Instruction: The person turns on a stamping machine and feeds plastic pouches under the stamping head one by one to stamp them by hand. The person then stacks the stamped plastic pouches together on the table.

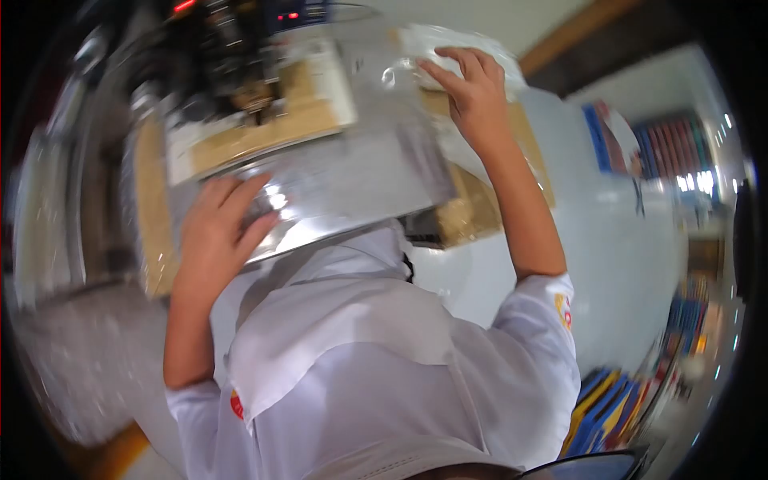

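Note:
My left hand (220,228) is over the near left part of a shiny metal tabletop (376,180), thumb and fingers apart. Bright glare beside its fingertips hides whether a thin clear sheet lies there. On the far right, my right hand (474,100) reaches over a white, plastic-wrapped pack (460,40), fingers stretched out. Its fingertips lie at the pack's near edge; whether they touch it is unclear in the blur. Beyond my left hand stands a dark machine (216,64), its lower tip above a board covered in brown tape (272,132).
A cardboard box (468,216) with taped flaps sits right of the tabletop. Clear plastic wrapping (72,368) fills the lower left. A control box with red lights (296,14) is at the back. Blue and yellow bins (604,412) and racks line the right side.

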A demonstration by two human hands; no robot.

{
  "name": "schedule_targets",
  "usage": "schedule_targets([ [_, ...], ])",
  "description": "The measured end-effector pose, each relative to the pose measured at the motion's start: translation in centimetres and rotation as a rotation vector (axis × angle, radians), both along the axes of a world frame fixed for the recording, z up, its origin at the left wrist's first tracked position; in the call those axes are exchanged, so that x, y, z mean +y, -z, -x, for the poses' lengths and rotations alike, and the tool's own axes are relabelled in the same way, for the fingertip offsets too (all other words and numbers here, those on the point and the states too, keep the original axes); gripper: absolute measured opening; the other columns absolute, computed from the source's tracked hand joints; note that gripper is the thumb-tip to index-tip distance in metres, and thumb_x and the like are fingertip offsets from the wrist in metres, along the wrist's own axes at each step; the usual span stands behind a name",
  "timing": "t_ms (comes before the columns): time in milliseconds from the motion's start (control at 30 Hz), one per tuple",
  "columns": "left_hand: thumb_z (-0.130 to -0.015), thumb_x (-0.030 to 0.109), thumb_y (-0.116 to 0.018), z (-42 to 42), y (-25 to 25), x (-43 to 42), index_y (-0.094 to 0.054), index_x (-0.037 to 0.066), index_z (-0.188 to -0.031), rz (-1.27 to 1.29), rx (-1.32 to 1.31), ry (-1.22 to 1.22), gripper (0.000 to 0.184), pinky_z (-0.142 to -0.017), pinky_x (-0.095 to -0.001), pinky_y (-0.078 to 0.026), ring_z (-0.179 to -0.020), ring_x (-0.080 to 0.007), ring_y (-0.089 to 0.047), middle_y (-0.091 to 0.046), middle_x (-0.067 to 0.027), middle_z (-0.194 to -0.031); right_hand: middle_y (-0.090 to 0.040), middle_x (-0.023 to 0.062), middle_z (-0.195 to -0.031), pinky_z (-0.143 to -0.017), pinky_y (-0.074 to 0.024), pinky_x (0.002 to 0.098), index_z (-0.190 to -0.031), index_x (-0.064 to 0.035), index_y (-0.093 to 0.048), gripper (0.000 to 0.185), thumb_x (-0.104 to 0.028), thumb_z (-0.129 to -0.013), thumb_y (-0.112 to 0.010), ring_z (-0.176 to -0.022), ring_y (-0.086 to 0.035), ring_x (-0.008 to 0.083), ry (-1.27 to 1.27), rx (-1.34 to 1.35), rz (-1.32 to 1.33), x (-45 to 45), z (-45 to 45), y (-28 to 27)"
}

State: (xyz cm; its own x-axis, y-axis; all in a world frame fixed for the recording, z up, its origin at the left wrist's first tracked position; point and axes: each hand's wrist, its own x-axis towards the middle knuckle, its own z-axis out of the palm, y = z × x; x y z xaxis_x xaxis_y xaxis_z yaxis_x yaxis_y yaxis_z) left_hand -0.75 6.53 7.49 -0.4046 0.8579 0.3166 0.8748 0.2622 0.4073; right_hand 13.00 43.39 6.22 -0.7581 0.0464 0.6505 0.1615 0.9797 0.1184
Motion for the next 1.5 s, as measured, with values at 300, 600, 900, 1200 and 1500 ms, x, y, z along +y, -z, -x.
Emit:
schedule_targets([
  [300,-0.079,0.009,-0.077,0.4,1.0,-1.6,-0.070,0.005,-0.114,0.192,0.038,0.078,0.036,-0.089,-0.0417,-0.050,-0.103,-0.0326,-0.061,-0.067,-0.0118,-0.118,-0.067,0.0046,-0.122,-0.098,-0.0408,0.0485,-0.124,-0.0237,-0.070,0.039,-0.019,-0.086,-0.065,-0.115,-0.056,0.0288,0.552,-0.439,0.273,6.6,-13.5,15.1],
  [600,-0.084,0.006,-0.073,1.1,0.4,-2.1,-0.071,0.004,-0.110,0.186,0.123,0.164,0.026,-0.082,-0.0401,-0.055,-0.090,-0.0334,-0.068,-0.072,-0.0128,-0.114,-0.072,0.0067,-0.114,-0.095,-0.0455,0.0427,-0.117,-0.0110,-0.073,0.034,-0.027,-0.087,-0.074,-0.111,-0.061,0.0272,0.403,0.130,0.447,4.7,-12.4,12.2],
  [900,-0.084,-0.001,-0.070,-0.2,-1.6,-4.1,-0.073,0.001,-0.100,-0.110,0.055,0.005,0.016,-0.082,-0.0342,-0.055,-0.092,-0.0319,-0.070,-0.072,-0.0149,-0.107,-0.073,0.0063,-0.104,-0.084,-0.0516,0.0280,-0.116,-0.0056,-0.073,0.025,-0.016,-0.093,-0.073,-0.096,-0.067,0.0129,-0.491,0.348,1.240,-10.5,-6.0,-5.0],
  [1200,-0.087,0.000,-0.068,-4.4,-4.1,-6.4,-0.066,-0.002,-0.115,-0.855,0.067,0.180,0.029,-0.080,-0.0329,-0.052,-0.092,-0.0230,-0.065,-0.065,-0.0177,-0.114,-0.069,0.0122,-0.114,-0.092,-0.0504,0.0310,-0.117,0.0004,-0.070,0.027,-0.015,-0.095,-0.069,-0.106,-0.065,0.0173,-0.969,-0.166,1.669,-22.0,0.6,-6.0],
  [1500,-0.088,0.008,-0.073,-2.5,-2.3,-8.0,-0.063,0.000,-0.095,-0.965,-0.542,-0.045,0.014,-0.061,-0.0254,-0.043,-0.067,-0.0140,-0.051,-0.054,-0.0068,-0.084,-0.073,0.0080,-0.097,-0.081,-0.0535,0.0276,-0.110,-0.0013,-0.073,0.019,-0.006,-0.092,-0.070,-0.089,-0.068,0.0150,-0.896,-0.035,1.992,-25.5,0.1,-4.1],
])
